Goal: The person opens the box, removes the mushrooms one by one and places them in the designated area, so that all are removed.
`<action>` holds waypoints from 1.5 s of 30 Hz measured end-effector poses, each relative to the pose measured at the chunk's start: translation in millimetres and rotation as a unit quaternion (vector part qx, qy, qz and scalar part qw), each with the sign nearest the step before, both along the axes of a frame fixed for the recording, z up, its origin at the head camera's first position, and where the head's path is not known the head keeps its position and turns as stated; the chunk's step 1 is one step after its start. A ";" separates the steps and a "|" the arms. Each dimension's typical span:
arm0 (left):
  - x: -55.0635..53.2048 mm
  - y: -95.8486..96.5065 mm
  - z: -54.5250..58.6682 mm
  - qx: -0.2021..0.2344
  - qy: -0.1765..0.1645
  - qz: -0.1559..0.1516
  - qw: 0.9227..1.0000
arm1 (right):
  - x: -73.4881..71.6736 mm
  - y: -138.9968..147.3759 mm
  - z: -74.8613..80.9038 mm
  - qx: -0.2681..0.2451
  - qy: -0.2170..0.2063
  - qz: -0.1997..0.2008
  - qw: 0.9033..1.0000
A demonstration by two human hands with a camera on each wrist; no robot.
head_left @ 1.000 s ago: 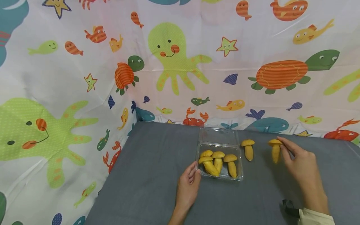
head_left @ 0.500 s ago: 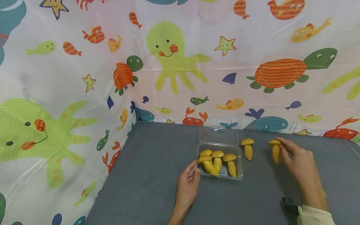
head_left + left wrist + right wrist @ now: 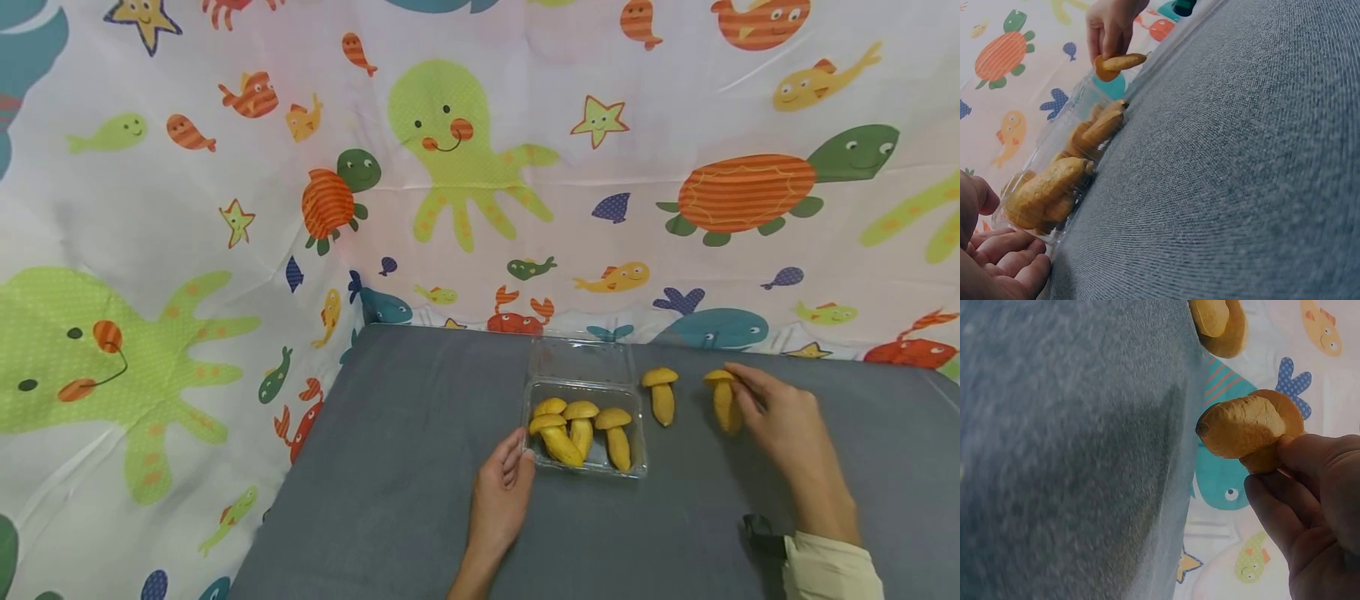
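Note:
My right hand (image 3: 783, 425) pinches a yellow mushroom (image 3: 725, 402) by its cap, thumb against fingers. The right wrist view shows this mushroom (image 3: 1244, 428) held off the grey cloth, its stem pointing away from the hand. At the near left corner of a clear plastic box (image 3: 633, 471), my left hand (image 3: 501, 492) holds the edge between thumb and curled fingers. Several yellow mushrooms (image 3: 615, 437) lie inside the box, whose hinged lid (image 3: 581, 362) is folded back. Another mushroom (image 3: 662, 396) lies on the cloth between the box and my right hand.
A grey cloth (image 3: 375, 467) covers the table. White curtains (image 3: 262, 167) printed with sea animals hang behind it and along its left side. A dark strap piece (image 3: 761, 533) sticks out at my right wrist, by a light sleeve (image 3: 828, 567).
My right hand has moved a little to the left with the mushroom in its fingers. The left hand and the box have stayed in place.

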State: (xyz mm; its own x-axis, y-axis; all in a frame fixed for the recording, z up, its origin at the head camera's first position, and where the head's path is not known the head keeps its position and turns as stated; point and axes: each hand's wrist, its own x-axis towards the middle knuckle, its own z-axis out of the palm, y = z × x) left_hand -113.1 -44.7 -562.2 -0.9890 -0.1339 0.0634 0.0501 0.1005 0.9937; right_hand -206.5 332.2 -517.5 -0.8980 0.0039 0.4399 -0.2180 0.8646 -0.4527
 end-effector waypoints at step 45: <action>-0.6 0.2 0.6 0.009 -0.002 -0.004 1.000 | -28.2 -11.3 -3.8 0.030 -0.074 0.039 0.996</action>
